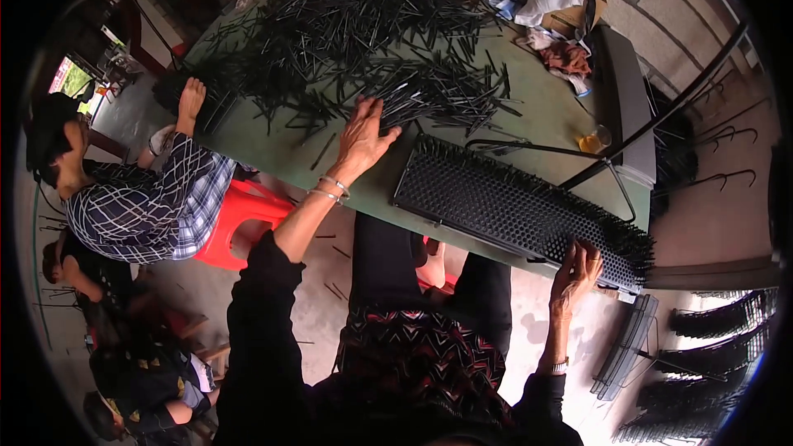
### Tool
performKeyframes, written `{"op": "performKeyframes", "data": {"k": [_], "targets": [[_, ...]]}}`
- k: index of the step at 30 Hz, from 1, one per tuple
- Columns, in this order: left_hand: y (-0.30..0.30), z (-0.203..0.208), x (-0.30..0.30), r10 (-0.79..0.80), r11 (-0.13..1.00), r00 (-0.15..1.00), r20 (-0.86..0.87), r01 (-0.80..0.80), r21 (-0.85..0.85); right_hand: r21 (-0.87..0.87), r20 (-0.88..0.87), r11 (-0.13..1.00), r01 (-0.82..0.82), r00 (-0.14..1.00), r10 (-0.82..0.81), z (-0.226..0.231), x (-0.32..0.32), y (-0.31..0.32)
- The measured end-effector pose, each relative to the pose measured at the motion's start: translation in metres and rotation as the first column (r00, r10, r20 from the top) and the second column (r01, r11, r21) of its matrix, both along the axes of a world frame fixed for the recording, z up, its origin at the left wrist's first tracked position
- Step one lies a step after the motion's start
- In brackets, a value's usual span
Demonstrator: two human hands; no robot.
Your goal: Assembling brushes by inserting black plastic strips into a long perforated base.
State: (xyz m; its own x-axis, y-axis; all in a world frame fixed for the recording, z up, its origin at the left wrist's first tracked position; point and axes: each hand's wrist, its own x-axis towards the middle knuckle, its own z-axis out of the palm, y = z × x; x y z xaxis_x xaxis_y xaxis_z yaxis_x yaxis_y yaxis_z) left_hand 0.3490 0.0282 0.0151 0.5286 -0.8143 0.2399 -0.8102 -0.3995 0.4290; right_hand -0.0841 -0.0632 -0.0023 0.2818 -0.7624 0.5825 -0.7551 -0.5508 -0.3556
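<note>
My left hand reaches over the table to the near edge of a big heap of thin black sticks. Its fingers are stretched out and the thumb stands apart, with loose sticks just beyond the fingertips. A long black perforated rack lies slantwise along the table's near right side, with many dark stick ends bristling along its far edge. At the rack's right part is my right hand, fingers curled together over the holes. Whatever is between those fingertips is too small to make out.
A black metal rod frame rises beside the rack. Behind it are a cup of amber liquid, crumpled cloths and a grey panel. A co-worker in a checked shirt sits left on a red stool; other people sit behind.
</note>
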Motion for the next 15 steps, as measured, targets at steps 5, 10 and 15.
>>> {"op": "performKeyframes", "data": {"k": [5, 10, 15], "targets": [[-0.053, -0.046, 0.053, -0.113, 0.888, 0.993, 0.026, 0.090, 0.450, -0.042, -0.003, 0.997, 0.062, 0.998, -0.062, -0.016, 0.004, -0.003], [-0.088, -0.058, 0.083, -0.136, 0.815, 0.991, 0.014, 0.104, 0.569, -0.036, -0.017, 0.997, 0.071, 0.997, -0.072, -0.020, 0.005, -0.003], [-0.117, -0.050, 0.081, -0.210, 0.765, 0.977, -0.029, 0.183, 0.617, -0.071, -0.057, 0.991, 0.115, 0.991, -0.119, -0.026, 0.002, -0.003]]}}
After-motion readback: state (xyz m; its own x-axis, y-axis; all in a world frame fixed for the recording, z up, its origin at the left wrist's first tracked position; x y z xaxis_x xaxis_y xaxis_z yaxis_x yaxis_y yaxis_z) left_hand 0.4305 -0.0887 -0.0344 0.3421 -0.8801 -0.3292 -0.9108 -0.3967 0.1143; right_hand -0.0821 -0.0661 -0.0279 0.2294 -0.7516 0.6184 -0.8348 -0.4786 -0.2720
